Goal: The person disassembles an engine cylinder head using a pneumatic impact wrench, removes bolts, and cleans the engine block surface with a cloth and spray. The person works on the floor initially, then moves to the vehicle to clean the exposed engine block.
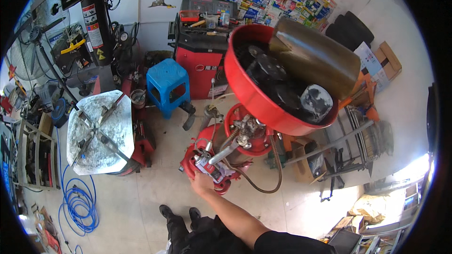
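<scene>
My right hand (201, 182) reaches in from the lower edge and rests at the near red rim of a wheeled waste oil drainer (214, 137). Its fingers seem closed over that rim, though they are partly hidden. Just beyond them, a spray can (209, 168) with a white and red label leans on the drainer's top beside a grey metal lever (224, 152). A brown hose loops off its right side. Above stands the drainer's wide red bowl (245, 95), holding black round parts, a pale-ended container (317, 103) and a large brownish cylinder (320, 56). My left hand is out of sight.
A tyre changer with a metal turntable (101, 131) stands at left, near a blue stool (168, 82) and a red wheel balancer (200, 68). Coiled blue air hose (80, 207) lies on the floor. Cardboard boxes (308, 162) and metal racks line the right.
</scene>
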`<state>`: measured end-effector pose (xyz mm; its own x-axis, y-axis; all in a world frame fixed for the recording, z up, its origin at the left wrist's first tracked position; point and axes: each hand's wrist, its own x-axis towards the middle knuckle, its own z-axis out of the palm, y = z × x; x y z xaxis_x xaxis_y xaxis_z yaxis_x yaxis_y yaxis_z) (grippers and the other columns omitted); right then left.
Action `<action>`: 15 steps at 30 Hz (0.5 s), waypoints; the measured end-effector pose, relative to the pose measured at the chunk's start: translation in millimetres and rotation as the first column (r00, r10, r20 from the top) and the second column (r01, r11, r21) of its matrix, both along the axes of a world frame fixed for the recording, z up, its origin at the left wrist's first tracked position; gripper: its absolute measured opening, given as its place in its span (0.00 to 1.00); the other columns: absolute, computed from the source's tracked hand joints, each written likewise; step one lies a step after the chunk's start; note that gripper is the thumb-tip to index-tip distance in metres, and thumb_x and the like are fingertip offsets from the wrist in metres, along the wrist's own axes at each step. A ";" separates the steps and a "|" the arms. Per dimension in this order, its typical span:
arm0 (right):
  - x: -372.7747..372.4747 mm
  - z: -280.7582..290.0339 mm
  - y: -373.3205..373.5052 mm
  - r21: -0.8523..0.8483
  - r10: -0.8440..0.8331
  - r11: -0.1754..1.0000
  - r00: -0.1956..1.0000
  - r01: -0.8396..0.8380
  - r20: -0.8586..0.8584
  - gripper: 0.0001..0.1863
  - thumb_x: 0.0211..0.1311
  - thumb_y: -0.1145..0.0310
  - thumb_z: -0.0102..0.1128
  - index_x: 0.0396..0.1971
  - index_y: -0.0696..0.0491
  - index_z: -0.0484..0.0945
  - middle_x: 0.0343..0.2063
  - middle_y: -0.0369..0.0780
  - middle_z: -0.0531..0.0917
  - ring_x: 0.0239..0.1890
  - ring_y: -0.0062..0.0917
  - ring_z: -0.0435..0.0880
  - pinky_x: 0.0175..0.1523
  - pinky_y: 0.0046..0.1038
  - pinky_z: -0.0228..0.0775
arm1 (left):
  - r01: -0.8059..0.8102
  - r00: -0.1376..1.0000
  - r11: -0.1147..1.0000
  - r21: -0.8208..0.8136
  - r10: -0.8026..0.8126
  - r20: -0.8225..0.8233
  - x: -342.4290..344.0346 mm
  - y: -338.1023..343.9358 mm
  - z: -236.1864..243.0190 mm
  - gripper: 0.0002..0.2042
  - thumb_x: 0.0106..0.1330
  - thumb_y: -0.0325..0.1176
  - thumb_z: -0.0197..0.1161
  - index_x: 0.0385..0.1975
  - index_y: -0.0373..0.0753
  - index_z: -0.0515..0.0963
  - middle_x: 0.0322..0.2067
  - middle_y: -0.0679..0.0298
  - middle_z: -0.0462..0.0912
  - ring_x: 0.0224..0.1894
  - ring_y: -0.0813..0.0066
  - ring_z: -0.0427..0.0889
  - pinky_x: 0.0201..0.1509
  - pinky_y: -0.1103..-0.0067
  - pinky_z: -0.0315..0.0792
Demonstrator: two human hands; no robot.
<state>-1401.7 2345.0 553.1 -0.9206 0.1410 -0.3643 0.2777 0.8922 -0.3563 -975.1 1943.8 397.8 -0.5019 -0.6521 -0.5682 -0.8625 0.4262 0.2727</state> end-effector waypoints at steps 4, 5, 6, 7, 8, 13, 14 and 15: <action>-43.2 3.8 27.0 -0.009 -0.061 0.998 0.998 0.060 -0.004 0.29 0.63 0.47 0.63 0.55 0.55 0.79 0.40 0.51 0.88 0.44 0.46 0.87 0.52 0.46 0.79 | -0.101 0.946 0.988 0.118 0.132 -0.296 -126.7 -37.7 -11.6 0.25 0.66 0.46 0.62 0.54 0.31 0.76 0.37 0.52 0.83 0.38 0.59 0.82 0.39 0.67 0.77; -51.7 2.4 35.4 0.035 -0.068 0.997 0.997 0.069 -0.024 0.29 0.63 0.47 0.63 0.55 0.54 0.79 0.39 0.51 0.88 0.44 0.46 0.87 0.52 0.46 0.79 | -0.168 0.805 0.894 0.415 0.367 -0.466 -149.7 -37.4 -17.2 0.12 0.68 0.28 0.62 0.48 0.33 0.77 0.30 0.63 0.80 0.28 0.74 0.78 0.27 0.72 0.75; -61.9 -0.6 43.6 0.079 -0.074 0.994 0.996 0.077 -0.043 0.29 0.63 0.47 0.64 0.55 0.54 0.80 0.39 0.51 0.88 0.44 0.46 0.87 0.52 0.46 0.79 | -0.158 0.809 0.893 0.423 0.362 -0.463 -172.6 -44.9 -30.6 0.12 0.68 0.28 0.62 0.48 0.33 0.77 0.30 0.63 0.80 0.28 0.74 0.78 0.27 0.72 0.75; -73.3 -4.1 52.5 0.122 -0.078 0.989 0.995 0.085 -0.059 0.30 0.62 0.47 0.64 0.55 0.54 0.80 0.39 0.51 0.88 0.44 0.46 0.87 0.52 0.46 0.79 | -0.130 0.841 0.870 0.475 0.351 -0.411 -195.4 -45.6 -39.3 0.12 0.66 0.28 0.63 0.47 0.32 0.77 0.28 0.63 0.80 0.25 0.74 0.78 0.24 0.73 0.73; -87.9 -12.9 57.8 0.138 -0.070 0.987 0.993 0.083 -0.099 0.26 0.62 0.48 0.64 0.50 0.54 0.82 0.37 0.51 0.88 0.42 0.46 0.88 0.49 0.46 0.80 | -0.104 0.865 0.850 0.517 0.334 -0.374 -215.0 -47.2 -48.7 0.12 0.65 0.29 0.64 0.46 0.32 0.77 0.27 0.63 0.79 0.22 0.74 0.77 0.22 0.74 0.72; -117.0 -7.3 111.9 0.252 -0.125 0.955 0.984 0.154 -0.127 0.20 0.61 0.52 0.64 0.43 0.53 0.82 0.30 0.49 0.88 0.36 0.46 0.89 0.44 0.47 0.82 | 0.011 0.886 0.860 0.510 0.228 -0.405 -288.6 5.3 -25.7 0.12 0.66 0.29 0.64 0.47 0.34 0.77 0.29 0.63 0.81 0.25 0.76 0.78 0.24 0.77 0.73; -120.9 -5.1 125.2 0.272 -0.136 0.949 0.985 0.159 -0.102 0.20 0.61 0.52 0.65 0.43 0.53 0.82 0.30 0.49 0.88 0.36 0.46 0.89 0.44 0.47 0.82 | 0.012 0.888 0.856 0.517 0.228 -0.399 -299.1 16.2 -20.7 0.12 0.66 0.29 0.64 0.47 0.34 0.78 0.29 0.64 0.81 0.25 0.76 0.78 0.24 0.77 0.73; -127.3 -4.7 138.1 0.286 -0.137 0.944 0.985 0.162 -0.106 0.20 0.61 0.52 0.65 0.42 0.52 0.82 0.30 0.49 0.88 0.35 0.46 0.89 0.44 0.47 0.82 | 0.102 0.860 0.808 0.580 0.222 -0.459 -302.5 19.4 -24.2 0.13 0.65 0.29 0.64 0.48 0.34 0.78 0.30 0.64 0.81 0.26 0.76 0.79 0.24 0.77 0.73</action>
